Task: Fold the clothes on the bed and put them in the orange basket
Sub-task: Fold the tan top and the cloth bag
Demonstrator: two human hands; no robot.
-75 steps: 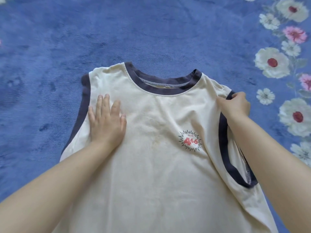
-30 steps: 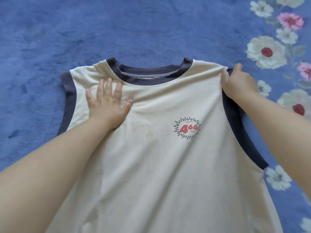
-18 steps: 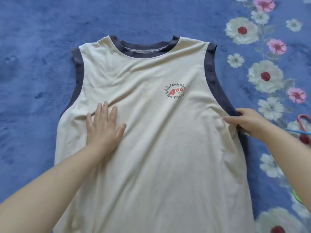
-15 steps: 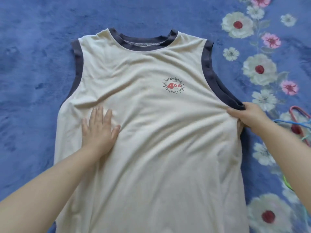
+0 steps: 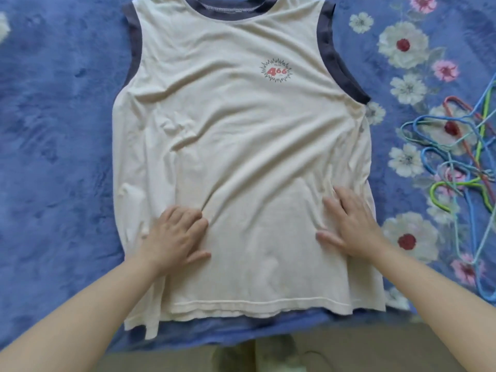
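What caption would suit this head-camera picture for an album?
Both hands, left hand and right hand, press flat on a cream sleeveless shirt spread over a blue floral blanket.

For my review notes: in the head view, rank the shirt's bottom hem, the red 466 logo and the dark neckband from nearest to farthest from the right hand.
From the right hand, flat on the shirt's lower right:
1. Bottom hem, just below, toward the person.
2. Red 466 logo, up on the chest.
3. Dark neckband, at the top edge, farthest.
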